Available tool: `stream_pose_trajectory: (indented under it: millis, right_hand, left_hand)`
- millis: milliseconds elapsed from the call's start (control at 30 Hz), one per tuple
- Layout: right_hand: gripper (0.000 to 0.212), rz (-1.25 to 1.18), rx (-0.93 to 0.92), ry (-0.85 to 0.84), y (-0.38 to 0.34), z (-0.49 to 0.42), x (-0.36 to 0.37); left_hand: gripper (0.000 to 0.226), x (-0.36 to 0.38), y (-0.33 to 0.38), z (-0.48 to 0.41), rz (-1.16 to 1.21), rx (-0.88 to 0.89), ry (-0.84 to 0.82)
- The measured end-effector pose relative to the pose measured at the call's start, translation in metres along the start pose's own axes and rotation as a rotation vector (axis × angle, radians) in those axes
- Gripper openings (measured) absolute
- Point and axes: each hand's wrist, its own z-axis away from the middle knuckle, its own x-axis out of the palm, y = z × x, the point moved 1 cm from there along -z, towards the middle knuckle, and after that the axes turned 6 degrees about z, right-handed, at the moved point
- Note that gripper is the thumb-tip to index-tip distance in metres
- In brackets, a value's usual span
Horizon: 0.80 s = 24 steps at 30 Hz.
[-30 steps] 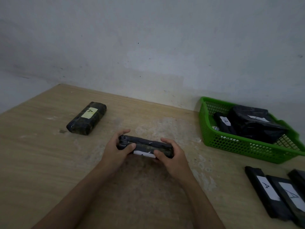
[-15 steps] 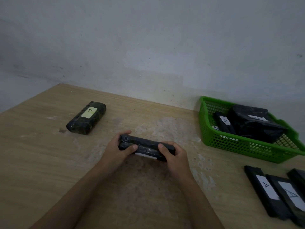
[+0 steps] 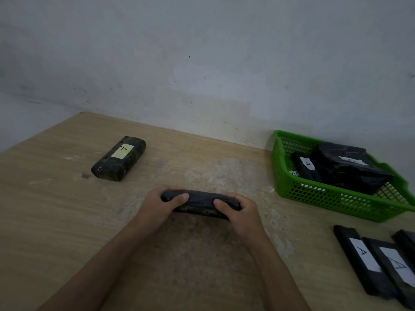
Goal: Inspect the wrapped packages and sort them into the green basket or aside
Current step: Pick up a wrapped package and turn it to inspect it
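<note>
A long black wrapped package (image 3: 199, 203) is held just above the wooden table (image 3: 56, 221), in the middle of the view. My left hand (image 3: 159, 205) grips its left end and my right hand (image 3: 242, 212) grips its right end, thumbs on top. No label shows on it now. The green basket (image 3: 336, 198) stands at the right and holds black wrapped packages (image 3: 345, 171), some with white labels. Another dark package (image 3: 119, 158) with a yellowish label marked "A" lies flat at the left.
Three black packages (image 3: 368, 259) with white labels lie side by side at the table's lower right edge, partly cut off. A pale wall runs along the back of the table.
Both hands have rolled the held package, so its white label, earlier visible on the near side, is now out of sight. The package stays in the same place.
</note>
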Motion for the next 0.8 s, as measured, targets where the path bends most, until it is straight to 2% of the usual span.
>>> stream_pose_trajectory:
  millis: [167,300,600,667,767,800]
  right_hand:
    - [0.011,-0.008,-0.071,-0.006,-0.006,0.001,-0.005]
    - [0.013,0.006,-0.096,0.01,-0.008,0.002,-0.006]
    - [0.016,0.038,-0.103,0.06,-0.006,0.004,0.003]
    - [0.02,-0.004,-0.086,0.069,-0.006,0.003,-0.001]
    - [0.039,-0.251,-0.068,-0.025,-0.008,0.001,-0.007]
    - [0.042,-0.31,-0.082,-0.055,-0.01,0.001,-0.008]
  left_hand:
    - [0.01,0.005,0.001,0.002,-0.034,0.0,-0.031]
    - [0.017,0.005,0.002,0.002,-0.097,-0.02,-0.069]
    - [0.024,0.003,0.0,0.002,-0.125,-0.021,-0.027]
    - [0.024,0.006,0.002,0.002,0.035,-0.101,-0.034]
    - [0.022,0.009,0.012,0.005,0.451,-0.301,-0.079]
    - [0.023,0.008,0.014,0.006,0.509,-0.321,-0.091]
